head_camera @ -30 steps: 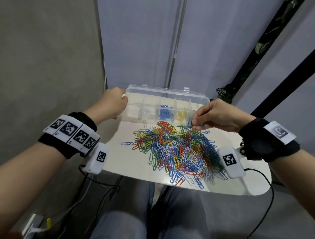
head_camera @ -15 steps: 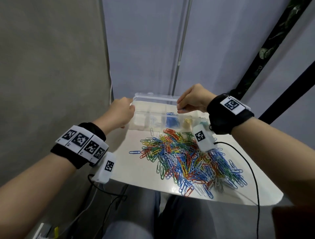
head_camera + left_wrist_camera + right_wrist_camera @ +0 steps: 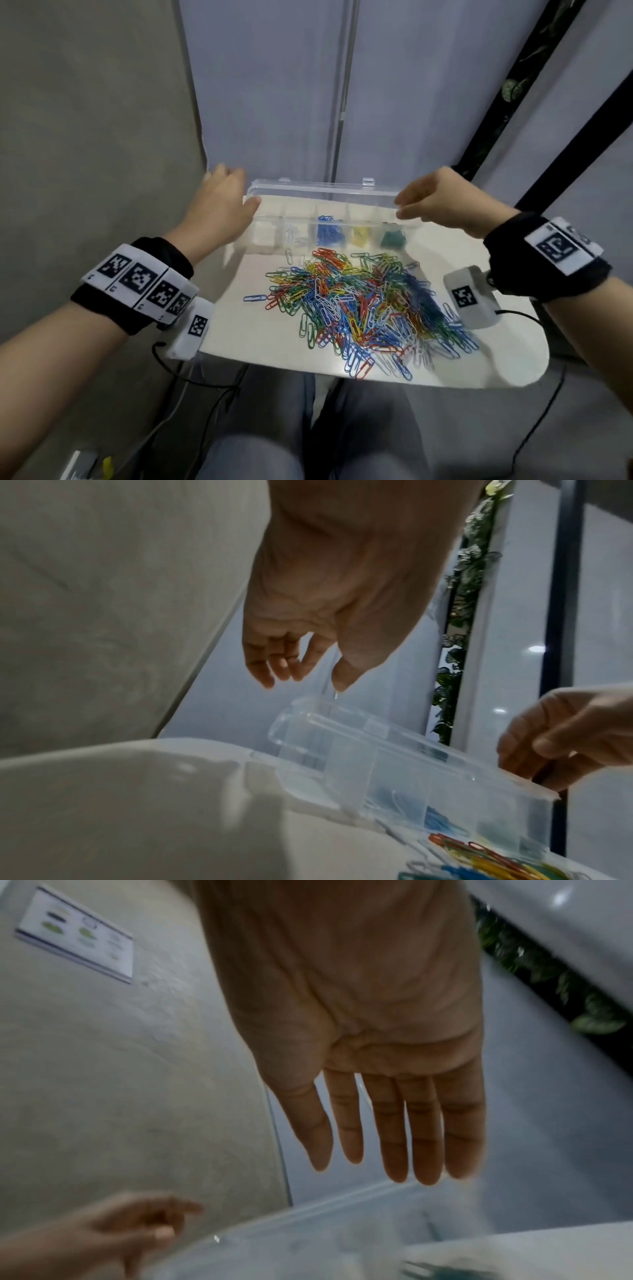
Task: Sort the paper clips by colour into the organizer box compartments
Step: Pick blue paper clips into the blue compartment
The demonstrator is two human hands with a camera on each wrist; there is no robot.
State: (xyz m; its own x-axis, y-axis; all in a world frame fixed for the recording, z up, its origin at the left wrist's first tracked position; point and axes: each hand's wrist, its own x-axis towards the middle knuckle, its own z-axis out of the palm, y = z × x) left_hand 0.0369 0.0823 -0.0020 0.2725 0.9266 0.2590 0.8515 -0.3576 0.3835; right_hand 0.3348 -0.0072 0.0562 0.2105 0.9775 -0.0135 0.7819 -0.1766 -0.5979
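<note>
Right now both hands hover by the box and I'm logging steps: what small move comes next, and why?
Probably the right hand, open and holding nothing, drops to the mixed pile of coloured paper clips to pinch one: the clear plastic organizer box stands open and many clips are unsorted.

White table (image 3: 260,329); grey wall (image 3: 85,120); leafy plant (image 3: 459,631); wall notice (image 3: 73,934); cables (image 3: 191,383) underneath.

Head cam looks steeply down from above at the counter (image 3: 239,329) and organizer box (image 3: 322,205). Left wrist cam sits low by the counter, close up, facing along the box. Right wrist cam points up past its palm. Both wrist views catch the opposite hand.
</note>
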